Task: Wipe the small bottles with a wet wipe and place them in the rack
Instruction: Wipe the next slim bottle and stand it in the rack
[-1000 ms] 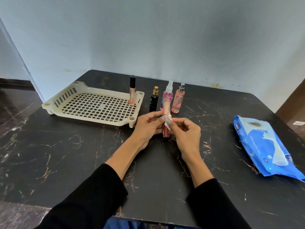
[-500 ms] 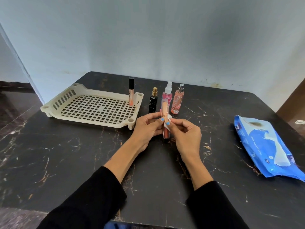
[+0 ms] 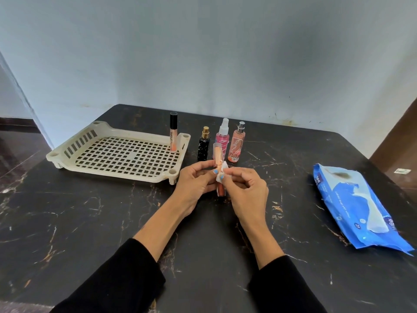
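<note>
Near the front edge of the dark marble table (image 3: 90,222), two forearms in black sleeves (image 3: 126,281), reaching toward the middle. Left hand (image 3: 194,184) with grip closed around a slim orange tube bottle (image 3: 218,154), held upright just above the table. Right hand (image 3: 246,188) pinching a small white wet wipe (image 3: 222,171) against the side of this bottle, fingers curled. Behind the hands, three small bottles standing in a row near the middle: a black bottle (image 3: 203,146) with gold cap, a pink spray bottle (image 3: 222,136), a peach spray bottle (image 3: 236,144). To the left of them, toward the far left corner, a cream plastic rack (image 3: 112,154) with grid floor; one lip gloss tube (image 3: 173,132) standing upright in its far right corner. Near the right edge, well apart from the hands, a blue pack of wipes (image 3: 356,206) lying flat. Beyond the far edge, a pale blue wall (image 3: 203,53).
</note>
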